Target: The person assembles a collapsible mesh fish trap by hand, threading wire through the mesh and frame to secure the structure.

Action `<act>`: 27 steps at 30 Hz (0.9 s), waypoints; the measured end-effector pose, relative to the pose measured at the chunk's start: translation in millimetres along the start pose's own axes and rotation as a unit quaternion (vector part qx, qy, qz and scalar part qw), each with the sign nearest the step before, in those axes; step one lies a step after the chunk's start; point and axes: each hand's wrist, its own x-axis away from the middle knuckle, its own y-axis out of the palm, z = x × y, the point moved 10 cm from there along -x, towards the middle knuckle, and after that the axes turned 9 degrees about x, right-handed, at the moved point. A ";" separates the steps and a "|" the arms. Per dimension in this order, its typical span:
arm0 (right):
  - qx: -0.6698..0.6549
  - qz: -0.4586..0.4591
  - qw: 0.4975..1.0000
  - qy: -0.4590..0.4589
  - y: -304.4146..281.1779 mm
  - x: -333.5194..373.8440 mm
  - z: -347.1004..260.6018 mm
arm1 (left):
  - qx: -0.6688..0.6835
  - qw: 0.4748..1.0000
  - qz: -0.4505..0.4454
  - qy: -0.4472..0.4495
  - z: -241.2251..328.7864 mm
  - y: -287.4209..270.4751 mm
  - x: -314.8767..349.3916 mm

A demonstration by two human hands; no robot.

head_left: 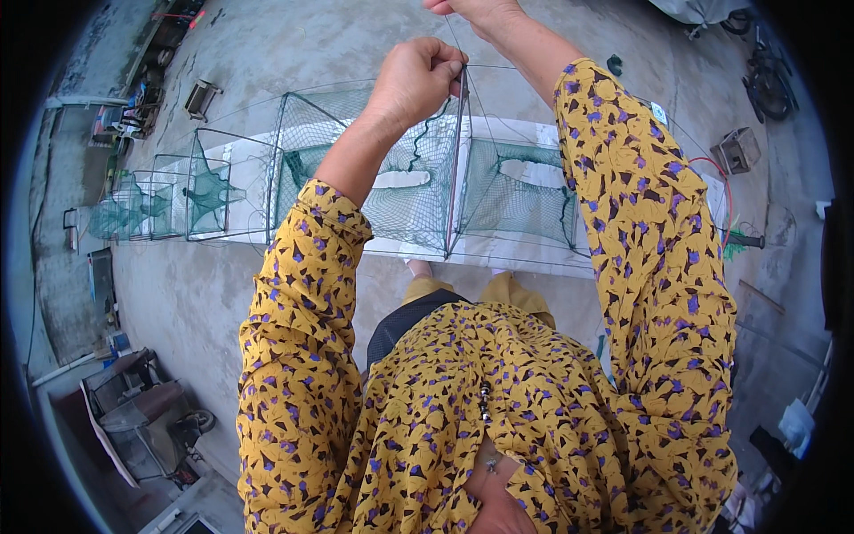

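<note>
A long folding fishing net trap [391,182] of green mesh on dark square wire frames stretches from left to right in front of me. My left hand [416,82] is closed, its thumb and forefinger pinching the top corner of one upright frame [460,160]. From that corner a thin dark thread [454,36] runs up to my right hand [485,12], whose fingers are drawn together on it at the upper edge of the view. Part of the right hand is cut off there. Pale oval openings show in the mesh on either side of the frame.
Under the trap lies a long white board or table [534,258] on a concrete floor. A small stool [203,100] stands far left, a box-like metal stand [737,151] at the right. A three-wheeled vehicle [151,418] is parked lower left, a bicycle [769,80] upper right.
</note>
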 end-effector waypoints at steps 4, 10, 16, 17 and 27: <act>0.061 -0.007 0.998 -0.006 12.5 -4.2 -6.9 | 0.048 0.998 -0.002 -0.027 2.2 1.0 5.1; 0.044 -0.015 0.999 0.019 -0.1 -3.7 0.4 | 0.016 1.000 0.011 -0.006 1.8 1.1 -3.9; 0.046 -0.101 0.993 -0.040 -17.1 16.4 -31.6 | 0.002 0.999 -0.015 0.032 2.1 3.8 -9.8; 0.077 -0.082 0.993 -0.036 -31.5 20.8 -33.0 | 0.006 0.999 -0.012 0.050 2.9 2.6 -10.3; 0.131 -0.015 0.986 0.100 -81.2 77.8 -19.7 | -0.135 0.981 -0.016 0.140 30.6 -0.5 13.7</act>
